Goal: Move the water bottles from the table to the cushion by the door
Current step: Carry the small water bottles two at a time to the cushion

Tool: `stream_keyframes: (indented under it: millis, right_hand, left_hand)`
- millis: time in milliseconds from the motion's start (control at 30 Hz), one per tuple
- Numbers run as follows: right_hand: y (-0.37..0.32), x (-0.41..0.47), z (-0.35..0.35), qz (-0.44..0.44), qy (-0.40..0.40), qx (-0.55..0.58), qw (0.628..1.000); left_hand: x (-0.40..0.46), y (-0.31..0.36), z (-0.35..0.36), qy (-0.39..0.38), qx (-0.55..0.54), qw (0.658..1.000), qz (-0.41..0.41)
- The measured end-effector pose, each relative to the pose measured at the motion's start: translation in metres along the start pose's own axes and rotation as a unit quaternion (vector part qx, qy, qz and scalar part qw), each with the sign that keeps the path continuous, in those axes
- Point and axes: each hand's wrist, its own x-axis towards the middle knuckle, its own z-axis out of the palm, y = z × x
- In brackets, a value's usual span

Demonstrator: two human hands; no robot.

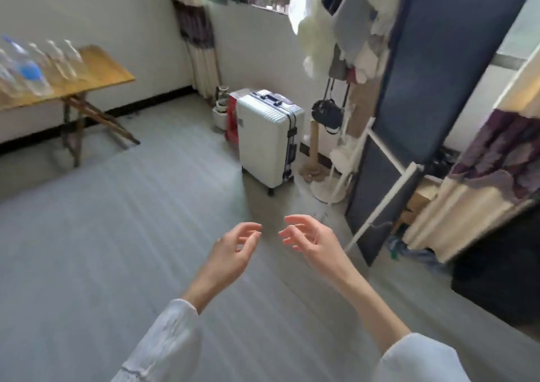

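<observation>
I had both hands out in front, over bare grey floor; left hand was empty w/ fingers loosely curled, palm turned inward; right hand likewise empty, fingers relaxed and slightly bent, facing the left one; fingertips near each other but apart; white sleeves covered both forearms up to the wrists. The water bottles stood in a row on the wooden table at far left against the wall, well apart from my hands; they were blurred, so I couldn't count them for sure; one carried a blue label. The cushion wasn't visible to me in this view. Mid-room a white suitcase stood upright near the window wall, w/ a red box just behind it; a coat rack hung w/ clothes and a dark bag stood beside the suitcase; a dark blue panel leaned at right; patterned curtain hung by the window.
</observation>
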Motion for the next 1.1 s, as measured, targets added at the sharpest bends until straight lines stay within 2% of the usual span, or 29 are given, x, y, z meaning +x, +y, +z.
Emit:
stream_keyframes:
  millis: [233, 400, 933, 1100]
  right_hand:
    - [-0.077, 0.127, 0.113, -0.076, -0.108, 0.011, 0.991]
    - [-0.107, 0.215, 0.178, -0.094, -0.165, 0.010, 0.982]
    - [-0.223, 0.543, 0.345, -0.154, -0.281, 0.027, 0.947]
    - [-0.249, 0.635, 0.408, -0.159, -0.295, 0.026, 0.942]
  left_hand:
    - [0.048, -0.047, -0.156, 0.147, -0.017, 0.987, -0.060]
    - [0.087, -0.079, -0.233, 0.233, -0.032, 0.968, -0.092]
    - [0.329, -0.158, -0.446, 0.371, -0.056, 0.922, -0.101]
    - [0.400, -0.198, -0.516, 0.381, -0.060, 0.917, -0.105]
